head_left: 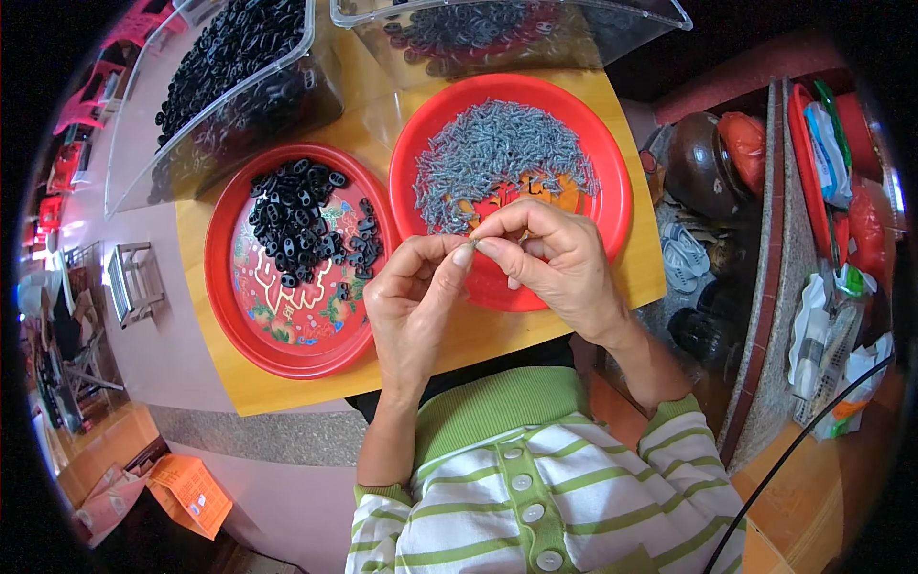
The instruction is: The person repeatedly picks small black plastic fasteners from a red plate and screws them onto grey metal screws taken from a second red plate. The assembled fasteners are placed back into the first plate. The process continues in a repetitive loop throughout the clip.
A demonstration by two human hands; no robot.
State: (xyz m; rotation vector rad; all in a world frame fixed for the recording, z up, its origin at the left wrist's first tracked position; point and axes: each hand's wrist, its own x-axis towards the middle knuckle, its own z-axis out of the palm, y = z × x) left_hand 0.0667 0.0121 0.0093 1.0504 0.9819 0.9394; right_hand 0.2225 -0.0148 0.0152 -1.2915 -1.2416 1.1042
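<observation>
My left hand and my right hand meet fingertip to fingertip over the near side of a red round tray. Both are closed in a pinch on one tiny piece that the fingertips mostly hide. In that tray lies a heap of small, thin grey spring-like pieces. To its left, a red patterned tray carries a pile of small black oval plastic pieces with two holes each. Smaller black bits lie along its right side.
Both trays stand on a yellow wooden table. Behind them are two clear plastic bins, the left bin full of black pieces, the right bin partly filled. A brown jar and a stone ledge lie to the right. A black cable crosses the lower right.
</observation>
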